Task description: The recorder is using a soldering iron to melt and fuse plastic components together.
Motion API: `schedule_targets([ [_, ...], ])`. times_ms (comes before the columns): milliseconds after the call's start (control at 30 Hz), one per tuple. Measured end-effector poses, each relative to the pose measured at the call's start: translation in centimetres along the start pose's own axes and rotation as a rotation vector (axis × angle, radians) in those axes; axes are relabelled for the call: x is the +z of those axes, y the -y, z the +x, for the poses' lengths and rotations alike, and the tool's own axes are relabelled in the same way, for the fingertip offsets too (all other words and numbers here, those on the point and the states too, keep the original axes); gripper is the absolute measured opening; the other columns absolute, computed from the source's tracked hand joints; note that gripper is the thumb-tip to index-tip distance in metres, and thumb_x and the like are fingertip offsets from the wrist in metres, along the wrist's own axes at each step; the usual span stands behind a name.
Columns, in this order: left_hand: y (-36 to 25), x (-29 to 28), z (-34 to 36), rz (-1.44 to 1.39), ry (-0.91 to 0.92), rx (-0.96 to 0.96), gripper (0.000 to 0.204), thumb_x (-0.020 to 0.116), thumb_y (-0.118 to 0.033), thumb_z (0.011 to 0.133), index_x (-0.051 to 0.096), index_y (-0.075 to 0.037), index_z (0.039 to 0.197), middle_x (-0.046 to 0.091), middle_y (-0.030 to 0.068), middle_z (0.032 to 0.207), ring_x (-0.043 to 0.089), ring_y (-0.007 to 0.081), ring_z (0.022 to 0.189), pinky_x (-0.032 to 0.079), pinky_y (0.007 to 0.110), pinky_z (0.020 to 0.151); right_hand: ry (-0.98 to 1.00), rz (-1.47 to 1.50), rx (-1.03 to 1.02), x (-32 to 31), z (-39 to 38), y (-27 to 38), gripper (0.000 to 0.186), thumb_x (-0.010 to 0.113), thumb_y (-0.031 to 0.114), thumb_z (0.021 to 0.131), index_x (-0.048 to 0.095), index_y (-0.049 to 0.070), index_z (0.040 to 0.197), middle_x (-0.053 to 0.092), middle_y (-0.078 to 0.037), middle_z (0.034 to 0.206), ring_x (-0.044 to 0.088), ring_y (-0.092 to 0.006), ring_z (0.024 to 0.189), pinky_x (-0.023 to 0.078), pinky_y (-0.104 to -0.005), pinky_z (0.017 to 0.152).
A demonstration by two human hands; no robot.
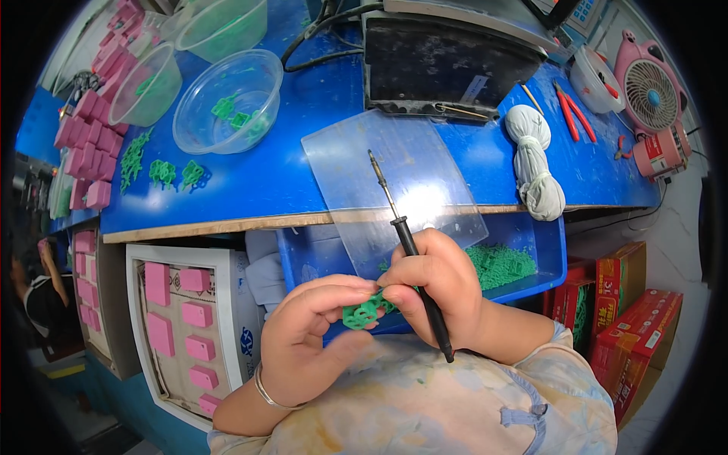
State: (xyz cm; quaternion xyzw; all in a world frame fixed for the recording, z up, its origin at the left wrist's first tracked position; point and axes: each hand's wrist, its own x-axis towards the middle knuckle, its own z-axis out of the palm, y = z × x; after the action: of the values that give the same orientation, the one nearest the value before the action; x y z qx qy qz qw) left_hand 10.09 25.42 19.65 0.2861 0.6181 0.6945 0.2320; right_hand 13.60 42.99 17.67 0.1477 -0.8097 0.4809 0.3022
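The left hand [307, 330] pinches a green openwork piece [358, 315] before the person's torso [425, 402]. The right hand [446, 284] is wrapped around a black-handled tool [408, 240], its fingertips apparently also on the piece, though overlap hides this. The metal tip points away over a clear sheet [341, 163].

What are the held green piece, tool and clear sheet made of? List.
Green piece: perhaps wax or plastic; even colour, soft sheen.
Tool: likely black plastic handle, smooth; dull metallic-looking shaft.
Clear sheet: probably glossy plastic, possibly glass; see-through, with glare.
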Motion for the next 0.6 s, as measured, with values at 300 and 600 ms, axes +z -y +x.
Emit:
schedule_targets([
  [300, 0.2, -0.8, 1.1, -0.615, 0.128, -0.507, 0.029, 0.058, 0.001, 0.079, 0.048, 0.003, 0.106, 0.057, 0.0130, 0.101, 0.055, 0.0157, 0.092, 0.043, 0.026, 0.080, 0.218, 0.181, 0.033, -0.9, 1.5, 0.2, 0.012, 0.064, 0.009, 0.072, 0.056, 0.005, 0.081, 0.044, -0.009, 0.068, 0.047, -0.0248, 0.057, 0.037, -0.0327, 0.048],
  [600, 0.6, -1.5, 1.1, -0.699, 0.204, -0.539, 0.034, 0.062, 0.006, 0.072, 0.050, 0.001, 0.104, 0.058, 0.0148, 0.096, 0.057, 0.0160, 0.068, 0.045, 0.023, 0.051, 0.181, 0.149, 0.003, -1.9, 1.6, 0.6, 0.027, 0.055, 0.026, 0.084, 0.057, 0.001, 0.094, 0.049, -0.010, 0.080, 0.047, -0.0208, 0.069, 0.040, -0.0301, 0.060],
])
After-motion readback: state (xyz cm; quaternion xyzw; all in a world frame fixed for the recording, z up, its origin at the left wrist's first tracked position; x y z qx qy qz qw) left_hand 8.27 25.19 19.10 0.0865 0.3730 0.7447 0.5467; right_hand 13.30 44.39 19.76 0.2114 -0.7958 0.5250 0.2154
